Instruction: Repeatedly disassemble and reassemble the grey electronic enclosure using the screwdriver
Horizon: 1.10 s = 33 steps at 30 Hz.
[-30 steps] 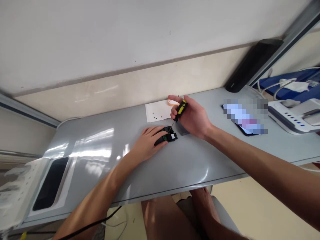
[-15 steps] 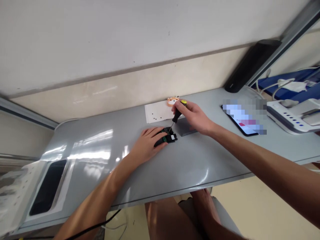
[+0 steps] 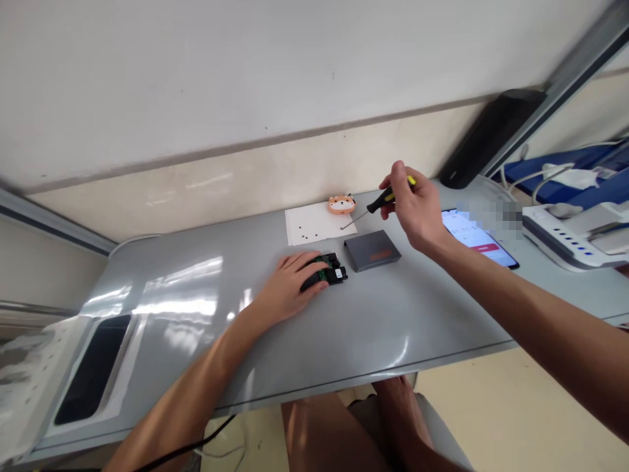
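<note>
My left hand (image 3: pixel 292 282) lies over a small opened black device (image 3: pixel 337 274) with a green circuit board and a white label, fingers curled around its left end and holding it on the table. In my right hand (image 3: pixel 413 203) is a screwdriver (image 3: pixel 379 202) with a black and yellow handle, slanting down to the left. Its tip is over the right part of a white paper (image 3: pixel 319 219), with a small dark speck at the end, perhaps a screw. Several tiny dark screws (image 3: pixel 303 236) are scattered on the paper's left half.
A dark grey box-like cover (image 3: pixel 372 251) sits right of the device. An orange animal-faced case (image 3: pixel 341 204) touches the paper. A lit phone (image 3: pixel 484 242), a power strip (image 3: pixel 572 236) and a black cylinder (image 3: pixel 491 141) stand right; a dark phone (image 3: pixel 93 370) lies far left.
My right hand has lifted the screwdriver off the device and carried it up and right, bringing its tip over the paper. The grey cover now shows fully. My left hand stays in place.
</note>
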Motion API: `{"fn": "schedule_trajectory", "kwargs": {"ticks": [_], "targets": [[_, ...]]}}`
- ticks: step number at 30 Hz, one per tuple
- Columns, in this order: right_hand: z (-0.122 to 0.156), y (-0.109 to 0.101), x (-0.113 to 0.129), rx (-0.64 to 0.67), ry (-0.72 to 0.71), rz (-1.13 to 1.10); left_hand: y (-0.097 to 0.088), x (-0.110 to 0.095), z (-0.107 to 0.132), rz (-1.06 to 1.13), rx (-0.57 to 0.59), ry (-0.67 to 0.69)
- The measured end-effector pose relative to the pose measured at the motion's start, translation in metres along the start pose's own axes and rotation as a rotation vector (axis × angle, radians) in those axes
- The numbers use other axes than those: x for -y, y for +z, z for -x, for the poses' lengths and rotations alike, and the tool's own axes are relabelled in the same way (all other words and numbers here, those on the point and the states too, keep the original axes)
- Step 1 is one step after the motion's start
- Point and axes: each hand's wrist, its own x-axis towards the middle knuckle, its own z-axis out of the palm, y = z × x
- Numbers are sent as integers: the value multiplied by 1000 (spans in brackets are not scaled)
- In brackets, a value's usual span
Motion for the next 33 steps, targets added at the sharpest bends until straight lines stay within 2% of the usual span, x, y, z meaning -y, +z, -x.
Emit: {"fn": "schedule_trajectory", "kwargs": {"ticks": [2, 7, 11, 15, 21, 26, 33], "targets": [[0, -1, -5, -21, 3, 29, -4, 0, 1, -5, -57, -30], [2, -1, -15, -41, 91, 71, -12, 5, 2, -17, -284, -148], [4, 1, -20, -15, 128, 65, -11, 7, -1, 2, -375, -202], [8, 4, -18, 19, 100, 83, -8, 5, -2, 13, -417, -214], [16, 9, -3, 71, 69, 6, -4, 7, -3, 29, -477, -231], [23, 17, 12, 160, 72, -82, -3, 9, -4, 87, -466, -228], [32, 27, 28, 244, 100, -182, -5, 10, -4, 160, -446, -149]]}}
